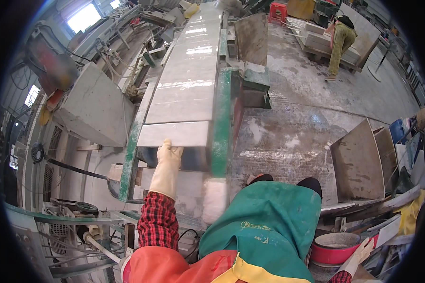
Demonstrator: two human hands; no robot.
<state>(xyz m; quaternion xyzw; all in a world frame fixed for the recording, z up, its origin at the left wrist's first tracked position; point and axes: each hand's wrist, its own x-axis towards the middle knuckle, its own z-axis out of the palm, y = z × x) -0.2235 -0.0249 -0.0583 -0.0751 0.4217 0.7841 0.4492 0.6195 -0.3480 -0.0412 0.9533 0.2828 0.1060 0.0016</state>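
In a cream rubber glove, my left hand (169, 158) reaches forward and is closed at the near edge of a narrow pale stone slab (174, 134). One finger lies over the slab's top face; the others are partly hidden at the edge. This slab lies across a green-framed conveyor (220, 127), beside a longer, wet, shiny slab (182, 96) farther up. Low on the right, my gloved right hand (362, 253) has its fingers stretched out beside a red basin (335, 247) and a pale board (388, 230). It appears to hold nothing.
A big grey box-shaped block (97, 106) stands left of the conveyor. Brown sheets (359, 162) lean at right. Far right, another person (342, 40) bends by stacked pale slabs (314, 40), near a red stool (277, 12). Pipes and a railing (75, 219) run at lower left.
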